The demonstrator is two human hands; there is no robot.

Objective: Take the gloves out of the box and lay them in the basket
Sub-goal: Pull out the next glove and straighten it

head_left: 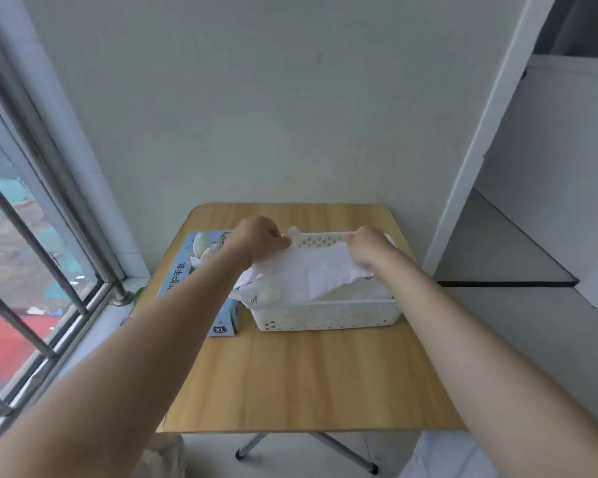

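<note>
2 bare forearms enter from the near edge, uncovered from elbow to wrist, with no sleeve over either. The left hand and the right hand are bare, with no gloves. No watch, ring or bracelet shows on them.

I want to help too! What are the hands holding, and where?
Both hold one white glove over the basket: left hand pinches its left end, right hand its right end.
</note>
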